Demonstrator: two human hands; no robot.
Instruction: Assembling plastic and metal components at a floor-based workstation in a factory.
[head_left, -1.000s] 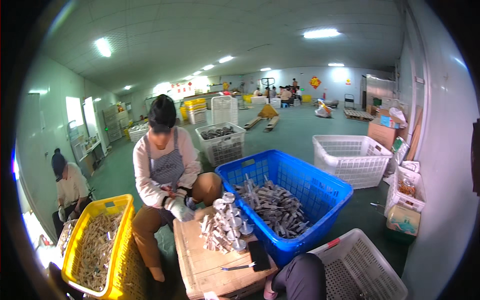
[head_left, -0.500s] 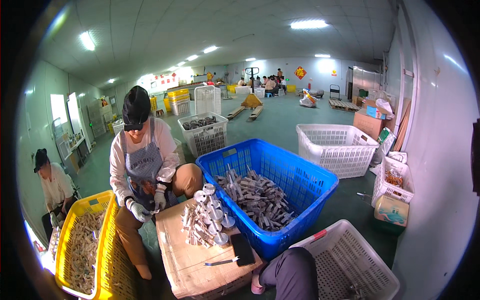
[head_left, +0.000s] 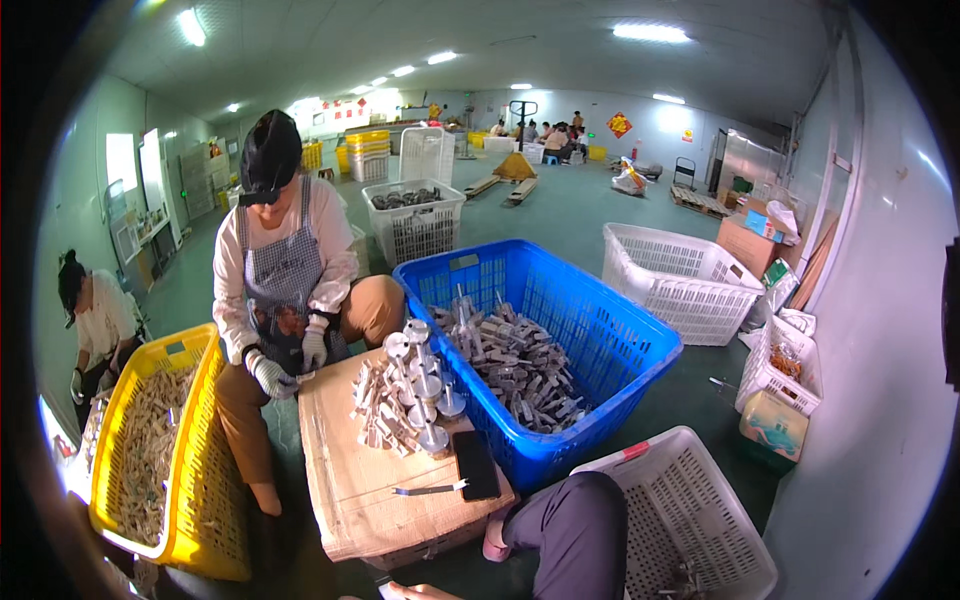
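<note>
Only a sliver of my right hand [head_left: 425,593] shows at the lower edge, its fingers against a small pale piece [head_left: 388,590] that is mostly cut off, so its kind is hidden. My left hand is out of view. Just beyond lies a cardboard-topped box [head_left: 345,500]. On it rest a dark phone [head_left: 476,465], a slim tool [head_left: 430,489] with a dark handle, a pile of pale metal pieces [head_left: 378,410] and several round-headed metal parts [head_left: 426,388]. The blue crate [head_left: 560,440] beside it holds many grey metal pieces [head_left: 515,365].
Opposite, a gloved co-worker [head_left: 285,270] sits by the box, both hands low near its left edge. A yellow crate [head_left: 190,480] of metal pieces stands left; a white crate [head_left: 735,530] is right of my knee [head_left: 580,530]. Another white crate [head_left: 680,290] stands farther back.
My right hand has come into view at the lower edge with the pale piece. The view has shifted, so the box and crates sit slightly higher. The far-left person has bent their head.
</note>
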